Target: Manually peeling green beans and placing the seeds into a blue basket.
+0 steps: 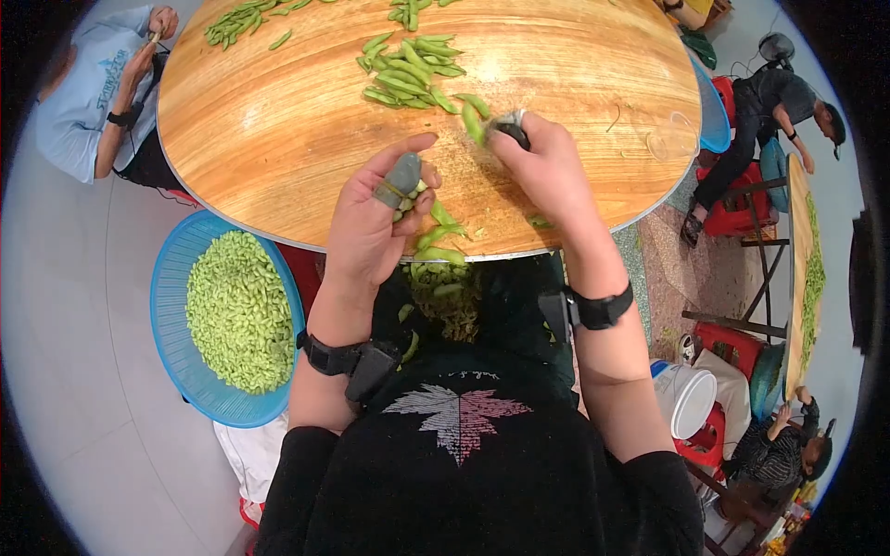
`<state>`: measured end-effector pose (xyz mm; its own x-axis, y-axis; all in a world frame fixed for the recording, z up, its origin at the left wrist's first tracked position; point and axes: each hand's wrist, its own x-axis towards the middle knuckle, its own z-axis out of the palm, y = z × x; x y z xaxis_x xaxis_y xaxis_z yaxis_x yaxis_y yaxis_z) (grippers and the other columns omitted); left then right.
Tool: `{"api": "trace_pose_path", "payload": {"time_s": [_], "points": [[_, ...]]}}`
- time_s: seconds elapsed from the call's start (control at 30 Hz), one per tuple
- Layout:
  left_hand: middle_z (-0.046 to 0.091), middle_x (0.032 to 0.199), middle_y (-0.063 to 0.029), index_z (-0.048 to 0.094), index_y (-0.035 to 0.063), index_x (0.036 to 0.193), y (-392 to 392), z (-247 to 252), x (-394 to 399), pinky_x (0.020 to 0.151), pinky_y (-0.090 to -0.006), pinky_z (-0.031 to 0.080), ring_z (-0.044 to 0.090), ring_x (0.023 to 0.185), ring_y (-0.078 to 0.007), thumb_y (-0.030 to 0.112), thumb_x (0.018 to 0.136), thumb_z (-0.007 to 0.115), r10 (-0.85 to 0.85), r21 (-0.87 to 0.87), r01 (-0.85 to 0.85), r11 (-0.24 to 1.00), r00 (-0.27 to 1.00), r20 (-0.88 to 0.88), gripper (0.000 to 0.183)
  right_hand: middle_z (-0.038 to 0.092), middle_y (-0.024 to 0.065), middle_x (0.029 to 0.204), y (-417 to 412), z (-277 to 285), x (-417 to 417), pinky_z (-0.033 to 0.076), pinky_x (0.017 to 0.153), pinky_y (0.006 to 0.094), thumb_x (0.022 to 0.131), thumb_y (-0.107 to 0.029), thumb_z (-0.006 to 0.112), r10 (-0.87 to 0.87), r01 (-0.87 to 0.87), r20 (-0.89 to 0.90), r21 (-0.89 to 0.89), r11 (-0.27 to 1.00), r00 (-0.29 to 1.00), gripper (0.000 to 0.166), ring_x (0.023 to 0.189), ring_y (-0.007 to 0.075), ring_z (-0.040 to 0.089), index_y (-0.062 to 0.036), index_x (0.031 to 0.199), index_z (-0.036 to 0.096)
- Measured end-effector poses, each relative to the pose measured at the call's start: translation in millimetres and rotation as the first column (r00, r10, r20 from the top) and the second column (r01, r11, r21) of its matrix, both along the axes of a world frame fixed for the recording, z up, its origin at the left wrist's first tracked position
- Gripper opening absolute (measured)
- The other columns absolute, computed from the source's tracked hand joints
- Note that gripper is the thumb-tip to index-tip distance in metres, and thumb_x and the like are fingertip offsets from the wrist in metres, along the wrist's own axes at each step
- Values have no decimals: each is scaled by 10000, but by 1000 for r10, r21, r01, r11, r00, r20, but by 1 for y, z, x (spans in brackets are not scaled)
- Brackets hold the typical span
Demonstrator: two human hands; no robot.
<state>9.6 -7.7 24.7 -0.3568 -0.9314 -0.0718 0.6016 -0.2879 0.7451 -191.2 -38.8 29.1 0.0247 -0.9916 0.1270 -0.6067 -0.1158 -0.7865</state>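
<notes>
My left hand (pixel 379 208) is turned palm up over the near table edge, its fingers curled around several shelled green beans (pixel 411 200); a grey cover sits on its thumb or a finger. At the right, my right hand (pixel 542 153) pinches a green bean pod (pixel 473 125), with a dark cover on one digit. A heap of green bean pods (pixel 410 69) lies on the wooden table (pixel 278 153) beyond both hands. Some pods (pixel 441 233) lie by the near edge, below my left hand. Husks and bits (pixel 448 299) have gathered on my lap.
A blue plastic basket (pixel 158 326) full of shelled beans stands at my left. A clear plastic cup (pixel 671 135) lies near the table's right edge. A person (pixel 97 104) sits at the left. Other people, red stools and a white bucket (pixel 685 399) are at the right.
</notes>
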Motion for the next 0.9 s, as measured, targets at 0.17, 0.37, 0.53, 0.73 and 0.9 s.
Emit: {"api": "trace_pose_path", "payload": {"time_s": [0.17, 0.37, 0.53, 0.73, 0.9], "points": [[580, 837, -19, 554, 12, 1151, -3, -3, -7, 437, -138, 270, 461, 632, -41, 82, 893, 535, -109, 96, 116, 989, 991, -76, 268, 377, -72, 579, 31, 17, 3, 227, 427, 192, 894, -129, 506, -107, -505, 853, 398, 766, 510, 106, 472, 18, 309, -68, 815, 543], [593, 790, -15, 603, 14, 1013, 3, -12, -11, 437, -153, 291, 451, 580, -39, 85, 849, 606, 107, 60, -105, 993, 994, -17, 178, 387, -67, 608, 54, 25, 13, 254, 458, 189, 948, -204, 432, 142, -471, 719, 281, 836, 681, 200, 527, 30, 317, -84, 796, 482], [591, 754, 2, 613, 43, 936, 10, -9, -24, 448, -166, 291, 450, 539, -30, -9, 800, 630, 249, -2, -250, 968, 965, 79, 147, 422, -44, 596, 54, 17, 15, 311, 471, 222, 947, -200, 430, 195, -435, 627, 255, 863, 754, 231, 537, 55, 384, -53, 775, 476], [585, 750, 2, 606, 36, 916, 15, -8, -27, 450, -171, 283, 429, 531, -31, -16, 798, 611, 243, -168, -211, 963, 949, 199, 129, 476, 51, 564, 58, 8, 31, 382, 492, 307, 904, -154, 488, 141, -158, 234, 57, 986, 962, 229, 533, 116, 457, -6, 730, 470], [584, 766, -10, 609, 35, 916, 5, -7, -14, 450, -164, 280, 415, 523, -38, 29, 828, 580, 14, 75, -10, 997, 998, -63, 93, 476, 59, 556, 60, 3, 26, 378, 494, 307, 892, -127, 501, 129, -209, 427, 146, 967, 895, 202, 526, 122, 446, 4, 741, 473]]}}
